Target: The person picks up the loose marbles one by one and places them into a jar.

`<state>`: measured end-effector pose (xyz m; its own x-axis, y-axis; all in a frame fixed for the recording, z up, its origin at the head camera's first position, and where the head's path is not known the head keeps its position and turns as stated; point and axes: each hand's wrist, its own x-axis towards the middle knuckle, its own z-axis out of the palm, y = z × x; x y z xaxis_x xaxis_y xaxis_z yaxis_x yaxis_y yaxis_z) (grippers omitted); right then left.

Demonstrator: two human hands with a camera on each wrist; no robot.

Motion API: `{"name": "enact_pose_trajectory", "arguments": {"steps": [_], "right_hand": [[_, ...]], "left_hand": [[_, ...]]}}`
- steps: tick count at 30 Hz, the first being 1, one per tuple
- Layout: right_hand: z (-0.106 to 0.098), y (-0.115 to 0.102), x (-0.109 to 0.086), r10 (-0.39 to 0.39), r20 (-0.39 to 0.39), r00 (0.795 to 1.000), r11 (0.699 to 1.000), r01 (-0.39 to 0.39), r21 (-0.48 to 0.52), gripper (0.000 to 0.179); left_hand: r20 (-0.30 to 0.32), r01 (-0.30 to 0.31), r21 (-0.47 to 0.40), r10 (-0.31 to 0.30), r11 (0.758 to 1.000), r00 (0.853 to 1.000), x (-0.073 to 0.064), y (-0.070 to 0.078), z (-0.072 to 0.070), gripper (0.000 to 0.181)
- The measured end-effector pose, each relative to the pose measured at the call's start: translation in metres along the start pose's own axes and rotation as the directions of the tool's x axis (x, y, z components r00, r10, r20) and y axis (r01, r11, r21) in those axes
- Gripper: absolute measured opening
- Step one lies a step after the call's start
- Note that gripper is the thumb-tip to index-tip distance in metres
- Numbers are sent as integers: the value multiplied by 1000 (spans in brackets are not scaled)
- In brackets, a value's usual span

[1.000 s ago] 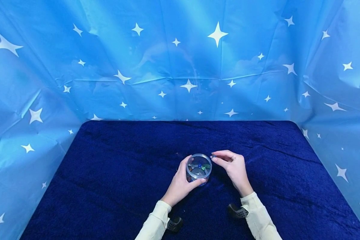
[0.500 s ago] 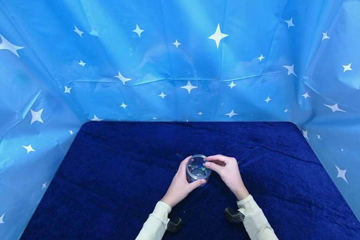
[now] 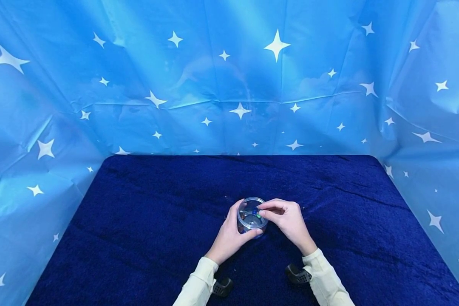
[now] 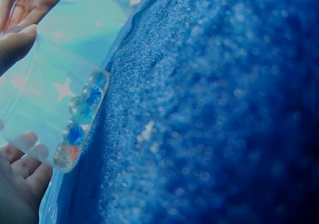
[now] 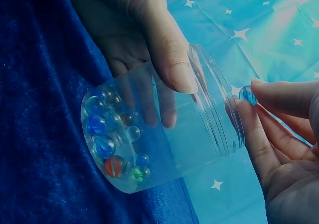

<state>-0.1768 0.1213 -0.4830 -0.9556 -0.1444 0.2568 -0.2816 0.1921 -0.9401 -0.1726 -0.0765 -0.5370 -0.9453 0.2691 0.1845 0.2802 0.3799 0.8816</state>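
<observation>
A clear plastic jar (image 3: 248,221) stands on the dark blue cloth, its round mouth facing up. My left hand (image 3: 229,236) grips its side, thumb at the front and fingers behind the wall, as the right wrist view shows. Several glass marbles (image 5: 103,147) in blue, orange, green and clear lie at the jar's bottom. Between thumb and forefinger, my right hand (image 3: 287,216) pinches a blue-streaked marble (image 5: 247,95) at the jar's mouth. In the left wrist view, a row of marbles (image 4: 81,110) shows through the wall.
Dark blue velvety cloth (image 3: 145,238) covers the table. Behind and at both sides hangs a light blue backdrop (image 3: 199,76) with white stars. A black wrist device (image 3: 222,287) sits at the left cuff, another black device (image 3: 299,274) at the right.
My right hand has moved left from beside the jar to over its mouth, carrying the marble. The left hand and the jar have stayed in place.
</observation>
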Motion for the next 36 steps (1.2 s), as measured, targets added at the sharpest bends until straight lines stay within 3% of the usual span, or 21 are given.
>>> {"name": "enact_pose_trajectory", "arguments": {"steps": [15, 24, 36], "right_hand": [[0, -2, -1, -9, 1, 1000, 1000, 9, -23, 14], [0, 0, -1, -67, 21, 998, 994, 68, -81, 10], [0, 1, -2, -77, 21, 997, 993, 78, -89, 9]], "left_hand": [[2, 4, -1, -4, 1000, 1000, 1, 0, 0, 95], [-2, -6, 7, 6, 1000, 1000, 0, 0, 0, 95], [-5, -6, 13, 7, 1000, 1000, 1, 0, 1, 94]]}}
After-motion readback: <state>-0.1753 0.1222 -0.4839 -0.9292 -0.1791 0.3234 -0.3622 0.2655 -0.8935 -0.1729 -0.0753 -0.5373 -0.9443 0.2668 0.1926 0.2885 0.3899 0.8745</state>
